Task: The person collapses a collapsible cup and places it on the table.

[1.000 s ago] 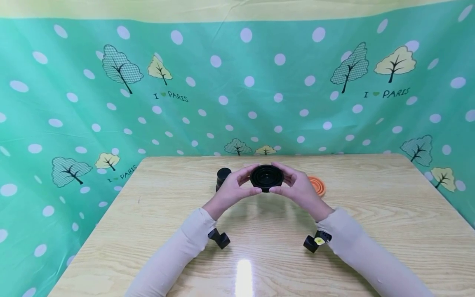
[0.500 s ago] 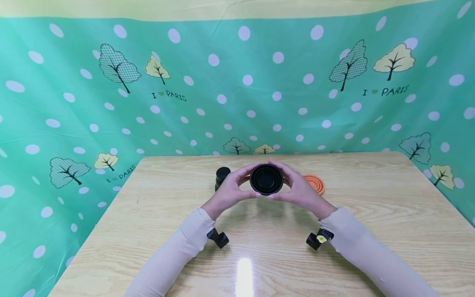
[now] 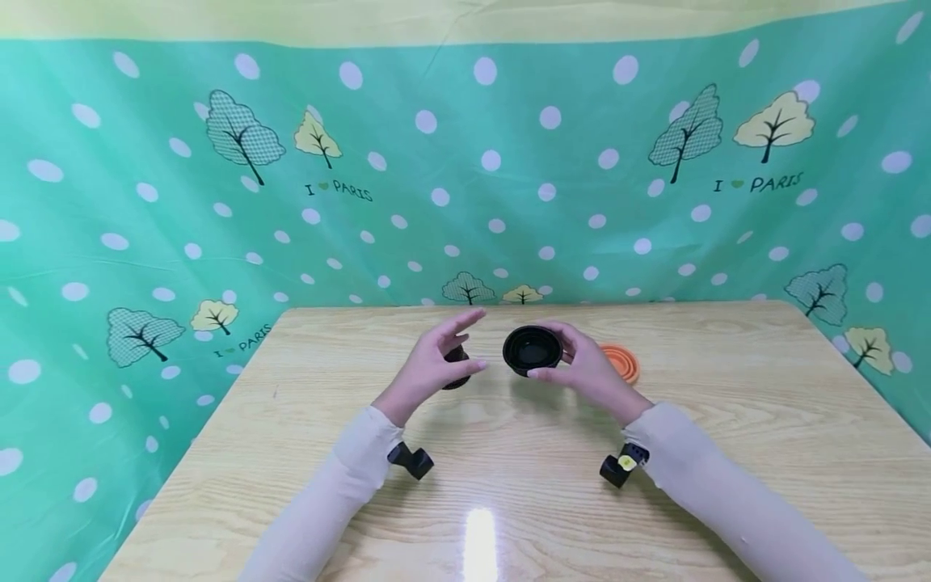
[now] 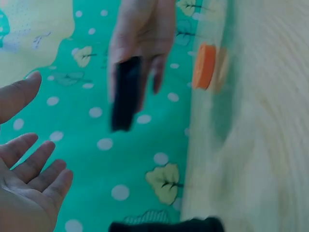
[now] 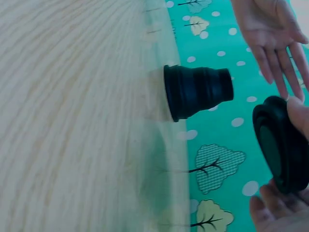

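My right hand (image 3: pixel 592 373) pinches a black collapsible cup (image 3: pixel 533 349) by its right side, raised above the table. Its round opening faces the head camera, and in the right wrist view the cup (image 5: pixel 282 145) is folded down to a thick disc. Away to its left, my left hand (image 3: pixel 425 368) has fingers and thumb spread, with nothing held. Partly hidden behind that hand stands a second black collapsible cup (image 3: pixel 457 373). The right wrist view shows this second cup (image 5: pixel 198 92) extended in steps, wide rim down on the table.
An orange folded collapsible cup (image 3: pixel 621 364) lies on the wooden table (image 3: pixel 727 388), just behind my right hand. A green dotted cloth (image 3: pixel 407 202) hangs along the table's back edge. Both wrists carry black camera mounts.
Both hands held the black cup before; my left hand has let go of it and moved left, opening its fingers. The cup stays in my right hand, shifted slightly right.
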Tool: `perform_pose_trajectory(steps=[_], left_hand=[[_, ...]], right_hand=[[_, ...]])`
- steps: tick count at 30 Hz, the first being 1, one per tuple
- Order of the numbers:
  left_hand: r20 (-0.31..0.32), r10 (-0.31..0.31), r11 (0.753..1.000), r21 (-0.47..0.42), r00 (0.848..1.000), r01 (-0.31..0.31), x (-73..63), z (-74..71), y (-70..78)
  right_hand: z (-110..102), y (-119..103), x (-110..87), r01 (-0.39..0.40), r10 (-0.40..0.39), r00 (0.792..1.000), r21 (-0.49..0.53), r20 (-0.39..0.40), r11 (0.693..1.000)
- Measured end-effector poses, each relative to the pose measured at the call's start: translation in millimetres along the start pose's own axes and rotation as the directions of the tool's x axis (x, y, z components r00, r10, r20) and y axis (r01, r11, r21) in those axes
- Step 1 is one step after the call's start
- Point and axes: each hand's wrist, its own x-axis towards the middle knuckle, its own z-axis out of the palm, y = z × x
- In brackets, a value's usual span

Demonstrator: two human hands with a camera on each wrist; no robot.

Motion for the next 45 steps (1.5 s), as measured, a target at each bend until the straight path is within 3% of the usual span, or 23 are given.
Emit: perform_pose_trajectory(steps=[10, 15, 23, 27, 36, 38, 42, 45], left_hand=[[-0.155, -0.112, 0.993, -0.047, 0.982, 0.106, -6.9, -28.1, -14.7], [-0.132, -0.141, 0.990, -0.033, 0.981, 0.138, -6.3, -36.0, -27.4], [-0.107, -0.194, 0.981, -0.037, 0.975, 0.191, -4.0, -42.1, -47.1], [-0.114, -0.246, 0.969, -0.038, 0.963, 0.243, -2.6, -40.0, -54.9], [-0.134, -0.318, 0.945, -0.119, 0.938, 0.304, 0.4, -35.4, -60.5], [-0.128, -0.338, 0.937, -0.138, 0.933, 0.320, -0.3, -34.5, -53.3], [-0.144, -0.351, 0.933, -0.138, 0.925, 0.333, -0.1, -33.5, -54.9], [-0.164, -0.342, 0.937, -0.127, 0.925, 0.324, 1.2, -33.0, -65.3]], right_hand=[[4.5, 22.5, 10.2, -0.220, 0.219, 0.976, -0.041, -0.022, 0.975], [10.3, 31.3, 16.9, -0.249, 0.249, 0.969, -0.042, 0.002, 0.968], [13.0, 38.4, 19.9, -0.248, 0.251, 0.963, -0.046, 0.099, 0.968], [8.9, 44.1, 22.1, -0.232, 0.239, 0.960, -0.064, 0.144, 0.971], [2.9, 51.8, 25.3, -0.224, 0.223, 0.953, -0.019, 0.203, 0.974], [2.8, 52.3, 25.9, -0.211, 0.208, 0.955, -0.009, 0.212, 0.977], [2.8, 53.0, 26.0, -0.202, 0.195, 0.956, 0.009, 0.218, 0.979], [3.0, 53.2, 25.6, -0.202, 0.193, 0.956, 0.017, 0.219, 0.979]])
